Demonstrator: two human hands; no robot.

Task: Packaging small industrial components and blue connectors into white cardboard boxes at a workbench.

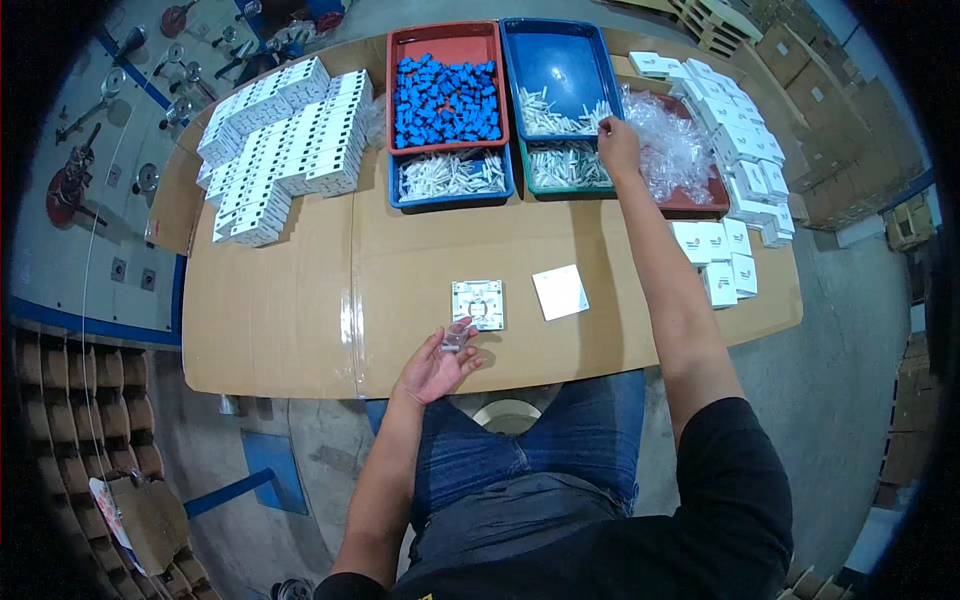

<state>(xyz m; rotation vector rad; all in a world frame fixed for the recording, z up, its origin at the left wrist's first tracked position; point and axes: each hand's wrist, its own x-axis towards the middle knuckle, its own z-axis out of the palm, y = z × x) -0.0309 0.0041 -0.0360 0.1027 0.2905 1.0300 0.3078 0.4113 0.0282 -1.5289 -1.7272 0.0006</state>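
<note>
My left hand is turned palm up near the table's front edge. Its fingers hold a small clear plastic bag with something pale at the bottom. Just beyond them lies a square white frame-like part with a round opening. A flat white square plate rests to its right. My right hand reaches to the near right corner of a blue tray, above small white plug-like pieces. Its fingers are pinched together; whatever is between them is too small to tell.
A red tray of blue pieces sits over a tray of white plugs. Clear bags fill another tray at right. White boxed units are stacked at left, and white boxes at right. Cardboard covers the table.
</note>
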